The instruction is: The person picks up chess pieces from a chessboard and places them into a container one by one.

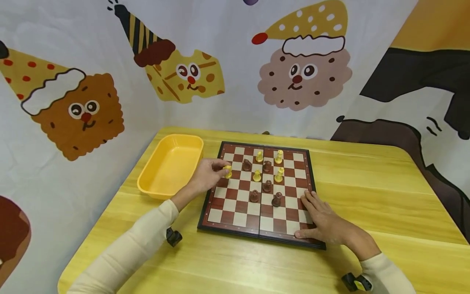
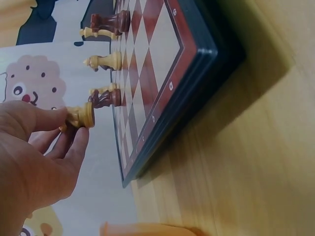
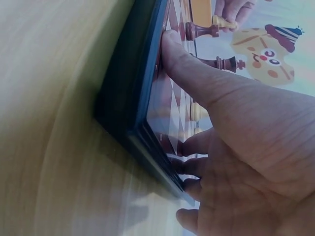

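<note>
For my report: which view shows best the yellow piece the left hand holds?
The left wrist view: the piece is largest there, though partly hidden. Head shows it tiny; right wrist, small near the top edge.

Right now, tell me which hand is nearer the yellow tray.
Left. The left hand is beside the yellow tray, pinching a yellow chess piece; the right hand rests on the near right corner of the chessboard, farther away.

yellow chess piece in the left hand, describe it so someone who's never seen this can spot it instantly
On the wooden table lies a chessboard beside a yellow tray. On the board's tray side, find the left hand pinching a yellow chess piece. That grip sets it apart: the other yellow pieces and the dark brown pieces stand unheld.
</note>
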Tool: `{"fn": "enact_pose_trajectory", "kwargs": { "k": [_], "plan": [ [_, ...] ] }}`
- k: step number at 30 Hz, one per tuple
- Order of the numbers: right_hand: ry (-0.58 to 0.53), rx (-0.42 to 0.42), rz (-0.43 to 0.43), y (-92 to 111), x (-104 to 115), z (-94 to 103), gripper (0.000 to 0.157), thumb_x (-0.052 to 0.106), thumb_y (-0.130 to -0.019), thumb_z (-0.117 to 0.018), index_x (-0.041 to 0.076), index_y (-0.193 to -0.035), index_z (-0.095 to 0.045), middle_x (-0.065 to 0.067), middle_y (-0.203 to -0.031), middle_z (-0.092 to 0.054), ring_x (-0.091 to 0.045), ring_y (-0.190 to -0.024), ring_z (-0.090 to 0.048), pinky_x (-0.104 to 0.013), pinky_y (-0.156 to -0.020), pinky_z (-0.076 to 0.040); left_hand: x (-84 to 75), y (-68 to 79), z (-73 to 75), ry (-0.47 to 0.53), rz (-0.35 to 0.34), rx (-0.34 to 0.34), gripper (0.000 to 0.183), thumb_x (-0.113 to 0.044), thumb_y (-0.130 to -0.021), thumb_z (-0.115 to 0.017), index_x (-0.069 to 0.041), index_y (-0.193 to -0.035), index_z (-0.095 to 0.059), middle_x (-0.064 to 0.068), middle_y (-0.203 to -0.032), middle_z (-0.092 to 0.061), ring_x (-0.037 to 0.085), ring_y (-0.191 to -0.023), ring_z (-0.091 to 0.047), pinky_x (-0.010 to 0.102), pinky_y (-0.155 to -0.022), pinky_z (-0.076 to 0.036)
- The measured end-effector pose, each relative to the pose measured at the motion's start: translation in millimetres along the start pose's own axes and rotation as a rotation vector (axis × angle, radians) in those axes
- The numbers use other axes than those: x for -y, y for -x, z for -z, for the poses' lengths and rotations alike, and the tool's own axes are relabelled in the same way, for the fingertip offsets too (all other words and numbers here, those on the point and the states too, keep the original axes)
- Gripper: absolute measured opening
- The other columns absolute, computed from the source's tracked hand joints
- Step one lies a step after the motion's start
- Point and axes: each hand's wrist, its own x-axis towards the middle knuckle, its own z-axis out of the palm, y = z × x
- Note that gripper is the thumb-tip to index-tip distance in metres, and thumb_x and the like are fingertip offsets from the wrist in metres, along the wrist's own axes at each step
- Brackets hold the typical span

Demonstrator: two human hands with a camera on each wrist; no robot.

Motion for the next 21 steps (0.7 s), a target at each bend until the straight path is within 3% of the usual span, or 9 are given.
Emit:
{"fn": "enact_pose_trajectory", "kwargs": {
  "k": [11,17,21],
  "plan": [
    [0.007,-0.021,0.012,3.3,-5.3,-2.7,0.115,0.059,-0.085,-0.075,-0.012,-0.156,-0.02,-0.032,-0.163,-0.007,-0.051,-0.149,0.0,-0.075,-0.111,-0.01,-0.2,11.0,6.7,-0.016,0.004,0.012,0.016,-0.002,-0.096,-0.072,0.002,-0.11,-0.076,0.009,-0.105,-0.074,0.025,-0.095,-0.068,0.027,-0.069,-0.056],
    [-0.005,-0.017,0.023,1.9,-6.0,-3.7,0.115,0.06,-0.085,-0.075,-0.012,-0.157,-0.02,-0.032,-0.163,-0.006,-0.051,-0.149,0.001,-0.075,-0.11,-0.009,-0.6,12.6,15.8,-0.023,0.021,-0.015,0.018,-0.002,-0.096,-0.071,0.003,-0.113,-0.075,0.011,-0.108,-0.074,0.023,-0.094,-0.07,0.036,-0.07,-0.06],
    [-0.009,-0.014,0.023,0.1,-5.3,-2.6,0.116,0.06,-0.085,-0.074,-0.011,-0.157,-0.019,-0.032,-0.164,-0.005,-0.05,-0.149,0.002,-0.074,-0.111,-0.009,-4.6,11.5,22.5,-0.045,0.006,-0.04,0.017,-0.002,-0.096,-0.071,0.002,-0.112,-0.075,0.012,-0.11,-0.073,0.024,-0.097,-0.069,0.034,-0.073,-0.06]
  ]
}}
